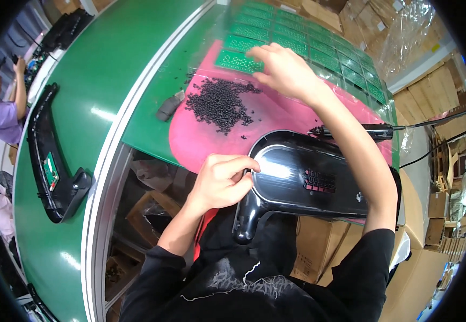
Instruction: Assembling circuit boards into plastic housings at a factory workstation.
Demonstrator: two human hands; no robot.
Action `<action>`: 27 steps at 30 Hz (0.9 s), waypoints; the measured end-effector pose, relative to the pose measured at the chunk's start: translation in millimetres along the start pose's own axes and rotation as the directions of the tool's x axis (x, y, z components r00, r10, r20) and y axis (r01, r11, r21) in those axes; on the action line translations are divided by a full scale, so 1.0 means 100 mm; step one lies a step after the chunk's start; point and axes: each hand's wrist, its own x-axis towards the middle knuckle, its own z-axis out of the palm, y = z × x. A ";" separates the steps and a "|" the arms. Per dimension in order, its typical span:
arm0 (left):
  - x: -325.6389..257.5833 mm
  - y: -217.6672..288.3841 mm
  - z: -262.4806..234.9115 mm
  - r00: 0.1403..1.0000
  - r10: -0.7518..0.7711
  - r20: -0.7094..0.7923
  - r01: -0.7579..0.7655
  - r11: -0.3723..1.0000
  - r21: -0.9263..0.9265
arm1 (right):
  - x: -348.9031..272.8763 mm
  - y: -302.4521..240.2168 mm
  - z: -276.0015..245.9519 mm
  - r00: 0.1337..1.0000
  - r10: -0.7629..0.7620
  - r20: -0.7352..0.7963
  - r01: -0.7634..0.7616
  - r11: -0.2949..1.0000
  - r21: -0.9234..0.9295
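Note:
A glossy black plastic housing (297, 172) with a rounded end and a short arm lies at the bench's near edge in front of me. My left hand (223, 181) is closed at its left rim, the thumb and curled fingers pressed together there. Farther off, my right hand (284, 70) reaches over the rows of green circuit boards (286, 38). Its thumb and fingers are apart beside the nearest-left circuit board (238, 61); no held thing shows between them. A heap of small black parts (219, 104) lies on the pink mat (190, 140), left of that hand.
A black electric screwdriver (375, 131) with a cable lies right of my right forearm. Left of the heap sits a small dark block (169, 106). Across a metal rail, another black housing (48, 155) rests on a green surface (109, 70). A person in purple (8, 119) works far left.

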 end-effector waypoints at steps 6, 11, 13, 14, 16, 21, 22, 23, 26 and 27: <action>0.04 -0.01 0.00 0.998 -0.054 0.016 0.054 0.999 0.006 | 0.43 0.13 0.37 0.983 0.180 0.030 -0.180 0.984 -0.008; 0.05 -0.05 0.02 0.999 -0.015 -0.044 0.015 1.000 -0.015 | 0.41 0.11 0.18 0.973 0.195 -0.122 -0.188 0.980 0.067; 0.05 -0.03 -0.05 0.999 -0.050 -0.001 0.050 0.998 0.035 | 0.25 0.03 0.00 0.921 0.161 -0.355 -0.085 0.971 0.222; 0.06 -0.04 -0.07 1.000 -0.024 -0.014 0.025 0.998 0.050 | 0.12 -0.07 -0.17 0.892 0.240 -0.382 -0.061 0.903 0.426; 0.20 0.04 -0.12 0.999 -0.014 -0.046 0.017 0.998 0.055 | -0.19 -0.26 -0.44 0.869 0.336 -0.362 0.063 0.653 0.755; 0.60 0.35 -0.10 0.984 -0.031 0.177 0.152 0.671 -0.725 | -0.99 -0.63 -0.70 0.973 0.186 -0.140 0.141 0.011 0.990; 0.68 0.35 -0.15 0.940 0.032 0.341 0.257 0.591 -0.764 | -1.12 -0.61 -0.76 0.992 0.117 -0.038 0.054 -0.135 0.989; 0.79 0.32 -0.10 0.904 0.223 0.365 0.144 0.645 -0.751 | -1.22 -0.57 -0.75 0.990 0.106 -0.098 0.111 -0.124 0.986; 0.84 0.49 -0.03 0.884 -0.019 0.467 0.402 0.541 -0.739 | -1.45 -0.49 -0.85 0.965 0.240 -0.111 0.083 0.123 0.989; 0.91 0.47 0.01 0.874 0.014 0.486 0.392 0.572 -0.720 | -1.53 -0.46 -0.85 0.933 0.331 -0.143 0.062 0.244 0.968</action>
